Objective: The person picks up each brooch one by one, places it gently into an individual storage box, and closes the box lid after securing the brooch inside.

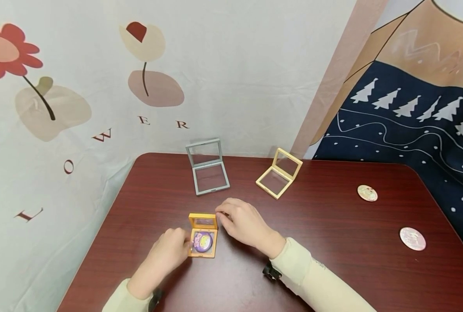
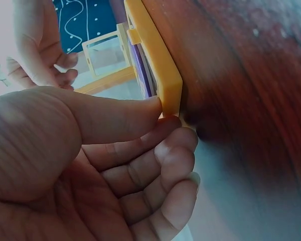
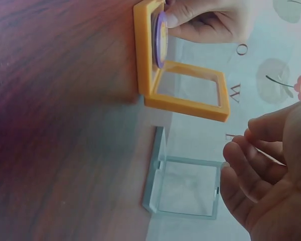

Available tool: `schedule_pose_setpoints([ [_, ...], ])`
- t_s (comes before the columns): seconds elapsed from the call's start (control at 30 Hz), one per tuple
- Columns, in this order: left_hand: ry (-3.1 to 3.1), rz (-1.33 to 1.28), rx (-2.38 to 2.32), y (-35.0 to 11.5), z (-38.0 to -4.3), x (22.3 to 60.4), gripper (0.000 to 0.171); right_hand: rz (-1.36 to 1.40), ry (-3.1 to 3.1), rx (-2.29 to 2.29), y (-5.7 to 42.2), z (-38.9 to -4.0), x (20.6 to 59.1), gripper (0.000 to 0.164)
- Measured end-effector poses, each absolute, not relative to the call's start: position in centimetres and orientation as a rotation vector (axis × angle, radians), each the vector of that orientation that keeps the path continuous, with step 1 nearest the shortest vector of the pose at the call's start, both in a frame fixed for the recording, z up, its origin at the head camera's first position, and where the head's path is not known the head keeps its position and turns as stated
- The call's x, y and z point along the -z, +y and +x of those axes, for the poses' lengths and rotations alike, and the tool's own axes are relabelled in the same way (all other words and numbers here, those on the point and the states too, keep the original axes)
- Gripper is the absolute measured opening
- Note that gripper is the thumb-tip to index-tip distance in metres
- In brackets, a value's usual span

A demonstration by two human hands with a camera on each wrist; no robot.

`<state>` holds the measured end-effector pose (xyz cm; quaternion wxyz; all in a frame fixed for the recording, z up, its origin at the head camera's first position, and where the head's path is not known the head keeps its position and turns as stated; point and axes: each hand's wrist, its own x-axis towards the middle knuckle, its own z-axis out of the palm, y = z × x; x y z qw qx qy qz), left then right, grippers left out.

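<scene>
A small orange display case [image 1: 203, 256] stands with its lid [image 1: 202, 215] raised and its clear window facing the front. Inside its base lies a round purple badge [image 1: 203, 242] with a yellow picture. My left hand [image 1: 170, 250] pinches the left side of the base; in the left wrist view the thumb [image 2: 120, 118] presses the rim beside the badge, with the fingers curled below. Near the lid's upper right corner is my right hand [image 1: 244, 220], its fingers loosely bent and holding nothing. The right wrist view shows a gap between those fingers [image 3: 248, 168] and the lid.
Farther back on the dark red table [image 1: 332, 260] stand an opened grey display case [image 1: 212, 190] and an opened pale yellow one [image 1: 267, 190]. Two round badges, one cream [image 1: 367, 193] and one pink [image 1: 412, 238], lie at the right. A printed curtain [image 1: 247, 65] hangs behind the table.
</scene>
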<state>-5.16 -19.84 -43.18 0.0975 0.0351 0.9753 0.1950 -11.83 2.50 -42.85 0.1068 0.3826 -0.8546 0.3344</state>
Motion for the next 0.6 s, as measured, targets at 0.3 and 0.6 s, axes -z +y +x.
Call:
schedule_pose_setpoints([
  [0.3,2.843,0.064,-0.625,-19.96,-5.16,43.19,0.036,1.158,-2.598,-0.986,1.67,-12.03,43.53,0.012],
  [0.6,2.815,0.065,-0.658,-20.08,-5.31,43.35,0.037,1.198,-2.583,-0.954,1.45,-11.42,43.82,0.013],
])
